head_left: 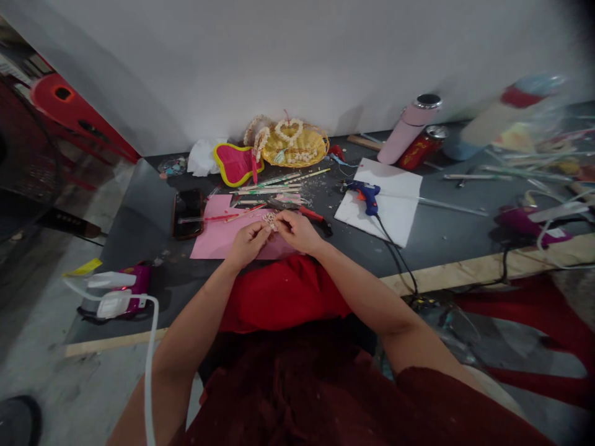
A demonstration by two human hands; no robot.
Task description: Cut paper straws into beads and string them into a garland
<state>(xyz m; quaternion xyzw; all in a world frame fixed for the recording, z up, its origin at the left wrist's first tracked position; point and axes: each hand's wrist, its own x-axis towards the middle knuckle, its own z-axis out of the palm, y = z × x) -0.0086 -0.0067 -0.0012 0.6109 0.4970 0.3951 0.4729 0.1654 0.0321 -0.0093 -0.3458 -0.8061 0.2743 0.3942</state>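
Both of my hands meet above a pink sheet (209, 245) on the dark table. Between them is a small cluster of cream-coloured, bead-like pieces (269, 218); its exact kind is too small to make out. My left hand (248, 243) pinches the cluster from the left with thumb and forefinger. From the right, my right hand (296, 231) has its fingers closed on the same cluster, and its fingertips are partly hidden. Just beyond the right hand lies a tool with red handles (312, 215). Thin patterned strips (267, 189) are scattered behind the hands.
A blue glue gun (367, 194) rests on a white board (404, 210), its cord crossing the front edge. Behind are a wicker basket (297, 156) and a pink-and-yellow tray (236, 166). A phone (187, 210) lies left; a pink flask (409, 129) and red can (422, 147) stand right.
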